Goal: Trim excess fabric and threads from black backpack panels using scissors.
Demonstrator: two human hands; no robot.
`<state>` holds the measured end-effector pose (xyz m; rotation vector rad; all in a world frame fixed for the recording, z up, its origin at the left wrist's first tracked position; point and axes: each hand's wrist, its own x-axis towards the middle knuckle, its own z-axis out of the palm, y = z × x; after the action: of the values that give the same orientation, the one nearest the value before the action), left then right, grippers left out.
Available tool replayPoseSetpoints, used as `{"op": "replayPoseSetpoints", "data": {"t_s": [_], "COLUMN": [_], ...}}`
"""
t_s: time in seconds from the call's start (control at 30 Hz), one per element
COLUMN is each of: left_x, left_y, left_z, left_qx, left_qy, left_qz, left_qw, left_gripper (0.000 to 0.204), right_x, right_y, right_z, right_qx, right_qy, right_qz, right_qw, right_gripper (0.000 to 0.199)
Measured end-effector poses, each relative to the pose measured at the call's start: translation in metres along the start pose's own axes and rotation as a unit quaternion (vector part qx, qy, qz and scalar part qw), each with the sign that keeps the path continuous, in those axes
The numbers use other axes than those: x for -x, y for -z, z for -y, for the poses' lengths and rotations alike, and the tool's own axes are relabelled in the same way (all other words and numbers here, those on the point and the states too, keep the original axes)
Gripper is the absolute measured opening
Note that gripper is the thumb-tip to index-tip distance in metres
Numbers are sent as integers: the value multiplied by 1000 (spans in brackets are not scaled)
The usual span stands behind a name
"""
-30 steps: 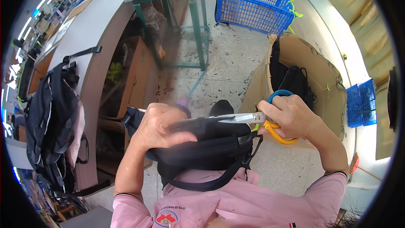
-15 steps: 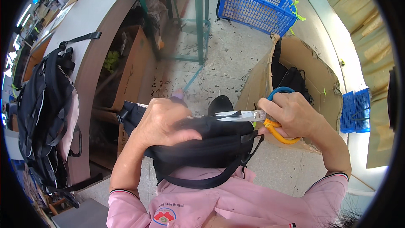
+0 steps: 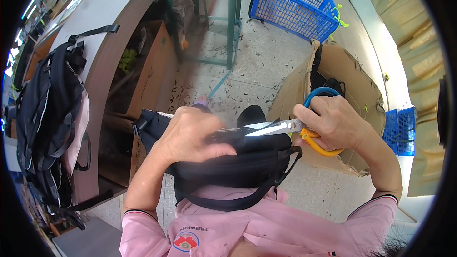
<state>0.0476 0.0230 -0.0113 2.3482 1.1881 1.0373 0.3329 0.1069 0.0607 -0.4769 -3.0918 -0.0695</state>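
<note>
Across my lap lies a black fabric bag [image 3: 228, 176] with straps. My left hand [image 3: 193, 135] is closed on its upper edge, thumb pointing right, pinching a dark strip of the fabric. My right hand [image 3: 335, 121] grips a pair of scissors [image 3: 281, 127], fingers through the blue and orange handle loops. The blades point left toward my left hand, a little apart, with a small dark piece of material at them. Where the blades meet the fabric is partly blurred.
On the left, several black bags [image 3: 52, 128] rest on a grey counter [image 3: 109, 24]. A torn cardboard box [image 3: 295, 90] with black items stands at right. Beyond it is a blue plastic basket [image 3: 295, 12]. A green-legged table [image 3: 232, 24] stands ahead, and dark scraps litter the floor.
My right hand and the scissors have shifted slightly right, and my left hand slightly right too. The view has moved a little. Both hands keep their holds.
</note>
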Motion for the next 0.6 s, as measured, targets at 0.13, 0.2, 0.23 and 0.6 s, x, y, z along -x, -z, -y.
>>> {"op": "replayPoseSetpoints", "data": {"t_s": [0.13, 0.2, 0.23, 0.6], "left_x": [3, 4, 5, 3], "left_y": [-1, -2, -1, 0], "left_z": [3, 3, 2, 2], "left_qx": [-1, 11, 9, -4], "left_qy": [14, 23, 25, 8], "left_qz": [3, 9, 5, -7], "left_qw": [1000, 1000, 1000, 1000], "left_gripper": [40, 42, 42, 41], "right_x": [1, 2, 0, -7], "right_y": [-4, -10, -7, -5], "right_z": [-2, 1, 1, 6], "right_qx": [8, 13, 23, -55], "right_qy": [24, 11, 7, -4], "right_qz": [-3, -19, -11, -19], "right_qw": [1000, 1000, 1000, 998], "right_gripper": [43, 43, 42, 48]}}
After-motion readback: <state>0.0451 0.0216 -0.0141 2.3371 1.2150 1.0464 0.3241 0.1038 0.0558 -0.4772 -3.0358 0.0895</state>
